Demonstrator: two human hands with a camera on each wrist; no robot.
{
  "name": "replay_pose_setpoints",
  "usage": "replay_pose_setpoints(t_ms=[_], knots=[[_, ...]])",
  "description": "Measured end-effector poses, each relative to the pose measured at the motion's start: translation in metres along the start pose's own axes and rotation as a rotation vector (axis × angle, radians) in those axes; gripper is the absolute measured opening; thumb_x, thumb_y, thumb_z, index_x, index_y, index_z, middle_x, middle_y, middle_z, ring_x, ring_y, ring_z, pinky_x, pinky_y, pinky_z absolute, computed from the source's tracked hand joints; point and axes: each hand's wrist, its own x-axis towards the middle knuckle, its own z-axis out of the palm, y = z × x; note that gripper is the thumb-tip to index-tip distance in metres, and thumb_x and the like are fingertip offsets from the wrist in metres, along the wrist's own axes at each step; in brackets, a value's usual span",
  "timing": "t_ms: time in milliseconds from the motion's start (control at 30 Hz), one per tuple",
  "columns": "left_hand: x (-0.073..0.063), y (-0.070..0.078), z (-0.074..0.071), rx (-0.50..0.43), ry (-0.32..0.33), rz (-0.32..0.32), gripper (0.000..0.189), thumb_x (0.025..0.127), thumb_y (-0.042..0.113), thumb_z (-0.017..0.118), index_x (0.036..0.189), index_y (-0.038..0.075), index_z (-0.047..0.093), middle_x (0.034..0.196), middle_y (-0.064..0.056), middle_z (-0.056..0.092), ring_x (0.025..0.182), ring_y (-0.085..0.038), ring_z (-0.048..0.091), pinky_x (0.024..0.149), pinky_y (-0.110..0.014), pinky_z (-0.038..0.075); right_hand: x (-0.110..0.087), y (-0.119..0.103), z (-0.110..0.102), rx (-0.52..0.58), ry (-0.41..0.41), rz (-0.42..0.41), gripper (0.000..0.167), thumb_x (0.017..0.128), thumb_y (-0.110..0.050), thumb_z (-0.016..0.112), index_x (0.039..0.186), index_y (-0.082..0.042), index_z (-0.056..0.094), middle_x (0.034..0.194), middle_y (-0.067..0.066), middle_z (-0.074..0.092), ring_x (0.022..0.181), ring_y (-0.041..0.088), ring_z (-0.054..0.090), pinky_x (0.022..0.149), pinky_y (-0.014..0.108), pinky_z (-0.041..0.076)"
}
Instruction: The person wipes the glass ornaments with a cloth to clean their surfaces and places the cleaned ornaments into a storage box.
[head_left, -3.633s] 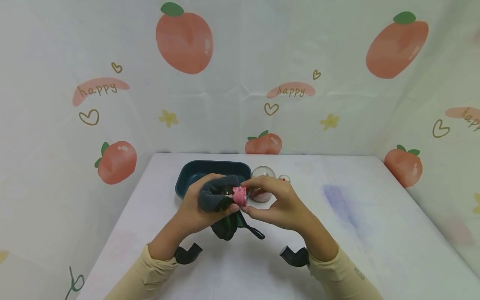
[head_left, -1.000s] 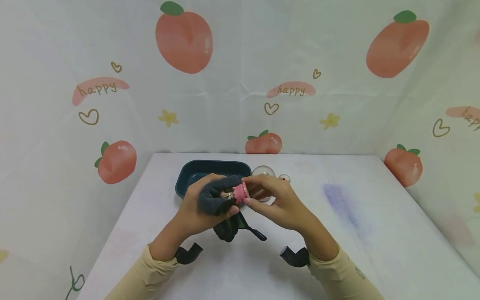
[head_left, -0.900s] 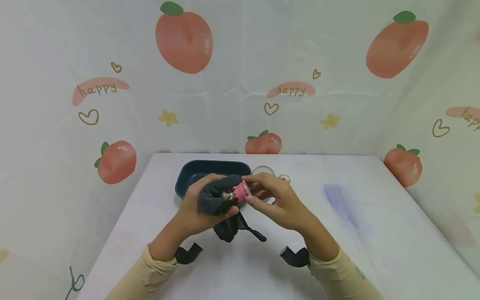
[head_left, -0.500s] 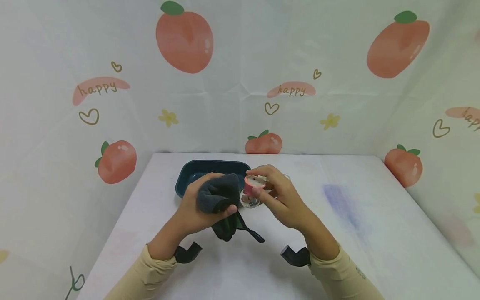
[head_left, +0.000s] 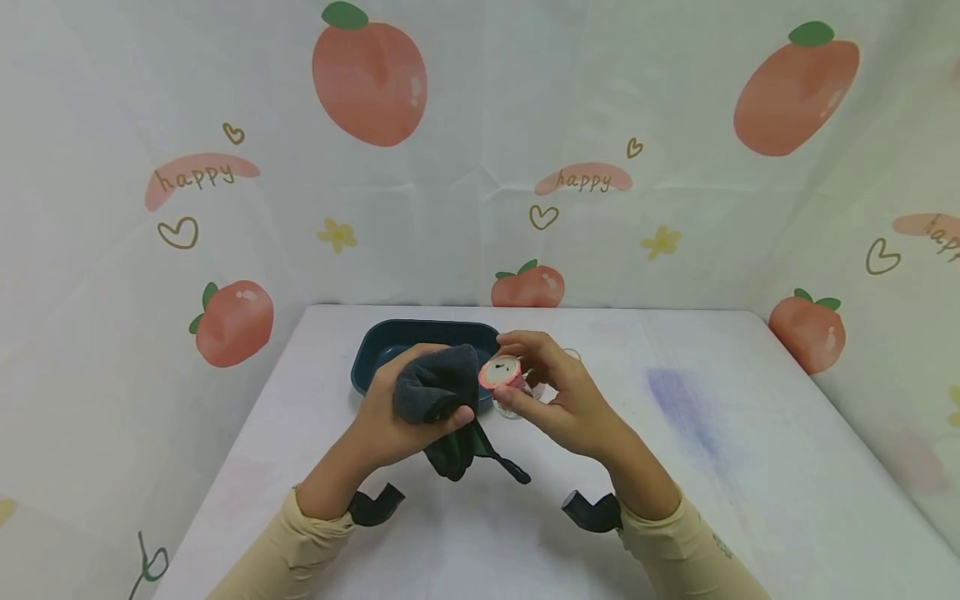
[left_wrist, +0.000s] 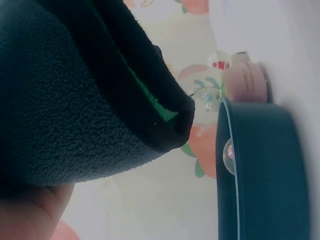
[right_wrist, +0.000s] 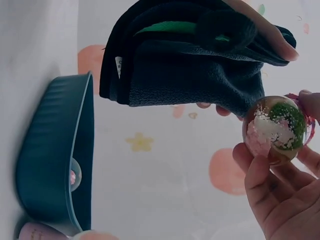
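My left hand (head_left: 386,417) grips a folded dark blue-grey cloth (head_left: 437,383) with black edging, a green lining and a hanging black loop. Just right of it, the fingertips of my right hand (head_left: 562,396) hold a snow globe (right_wrist: 275,130) with a pink base. The underside of that base (head_left: 501,372) faces the head camera, a pale disc with dark marks. In the right wrist view the clear ball shows green, pink and white bits inside, close against the lower corner of the cloth. The right fingers curl round the ball and base.
Behind the hands stands a dark teal bin (head_left: 375,337), with another clear globe (left_wrist: 229,156) in it. Beside the bin is a larger snow globe with a pink base (left_wrist: 246,82), and near it a small globe with red inside (left_wrist: 220,62). A printed curtain hangs behind the table.
The snow globe has come out of the cloth fold into the right hand alone, moved slightly right and tipped so its base faces up. The cloth's fold has closed; the left hand stays put.
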Motion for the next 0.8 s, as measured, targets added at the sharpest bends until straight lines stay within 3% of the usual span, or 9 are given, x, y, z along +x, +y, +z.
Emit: replay_pose_setpoints(t_ms=[233, 500, 667, 733, 800], knots=[[0.0006, 0.0013, 0.0001, -0.003, -0.008, 0.003, 0.064, 0.077, 0.016, 0.096, 0.132, 0.013, 0.066, 0.119, -0.002, 0.074, 0.104, -0.016, 0.069, 0.091, -0.034, 0.060, 0.0005, 0.0023, -0.0006, -0.003, 0.002, -0.017, 0.061, 0.083, 0.005, 0.086, 0.135, -0.005, 0.054, 0.099, 0.007, 0.078, 0.073, 0.013, 0.063, 0.063, 0.024, 0.053], [0.0012, 0.0021, -0.0003, 0.001, -0.011, 0.000, 0.065, 0.076, 0.019, 0.097, 0.133, 0.012, 0.065, 0.120, -0.003, 0.074, 0.105, -0.017, 0.069, 0.092, -0.034, 0.060, -0.0007, 0.0035, -0.0006, -0.057, -0.006, -0.052, 0.045, 0.092, -0.003, 0.080, 0.134, -0.009, 0.065, 0.117, 0.005, 0.071, 0.095, 0.011, 0.062, 0.076, 0.027, 0.053], [0.0006, 0.0023, -0.0006, 0.015, -0.008, -0.011, 0.066, 0.076, 0.019, 0.097, 0.133, 0.013, 0.065, 0.119, -0.002, 0.074, 0.104, -0.016, 0.069, 0.091, -0.035, 0.060, -0.0007, 0.0030, -0.0012, -0.038, 0.000, -0.014, 0.054, 0.097, -0.016, 0.079, 0.143, -0.008, 0.053, 0.110, 0.006, 0.074, 0.092, 0.013, 0.062, 0.074, 0.027, 0.053], [0.0005, 0.0024, -0.0006, 0.013, -0.008, -0.015, 0.066, 0.076, 0.019, 0.097, 0.133, 0.013, 0.065, 0.119, -0.002, 0.074, 0.104, -0.016, 0.069, 0.091, -0.035, 0.060, -0.0007, 0.0029, -0.0015, -0.011, 0.009, 0.001, 0.057, 0.095, -0.020, 0.082, 0.139, -0.007, 0.049, 0.105, 0.007, 0.074, 0.087, 0.014, 0.062, 0.071, 0.027, 0.053], [0.0006, 0.0025, -0.0006, 0.011, -0.008, -0.013, 0.066, 0.075, 0.019, 0.097, 0.133, 0.013, 0.065, 0.119, -0.002, 0.074, 0.104, -0.016, 0.069, 0.090, -0.035, 0.060, -0.0005, 0.0025, -0.0014, 0.013, 0.019, 0.003, 0.056, 0.089, -0.014, 0.087, 0.129, -0.005, 0.049, 0.103, 0.007, 0.072, 0.084, 0.014, 0.060, 0.069, 0.027, 0.052]])
